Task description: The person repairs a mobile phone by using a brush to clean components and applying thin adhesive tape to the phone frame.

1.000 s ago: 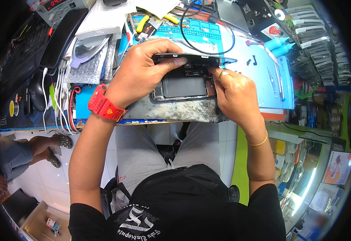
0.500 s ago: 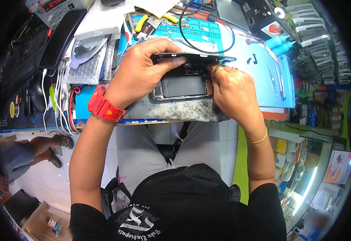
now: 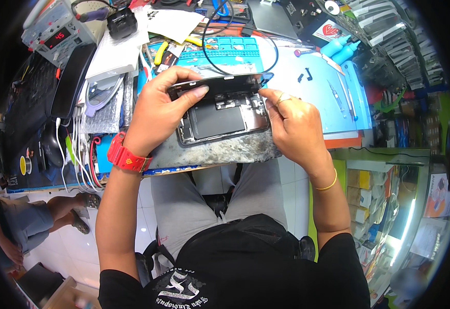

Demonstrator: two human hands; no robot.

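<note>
An opened smartphone (image 3: 204, 135) lies on a worn grey mat (image 3: 245, 147) at the near edge of the bench, its dark battery (image 3: 219, 120) and circuit board showing. Its screen panel (image 3: 235, 85) is tilted up along the far side. My left hand (image 3: 158, 113) grips the panel's left end, thumb on the inner face and fingers behind. At the right end of the phone is my right hand (image 3: 296, 123), index finger and thumb drawn together beside the panel's corner. Whatever lies between those fingertips is too small to make out.
Beyond the phone lie a blue repair mat (image 3: 230, 51), a looped black cable (image 3: 278, 56) and yellow-handled pliers (image 3: 160, 53). Small black parts (image 3: 308, 75), blue bottles (image 3: 344, 53) and slim tools are to the right. A power supply (image 3: 57, 38) stands far left; another person's legs (image 3: 63, 208) show lower left.
My right fingers have drawn back from inside the phone to its right end. More of the phone's interior shows. The view has shifted, bringing the power supply further into sight.
</note>
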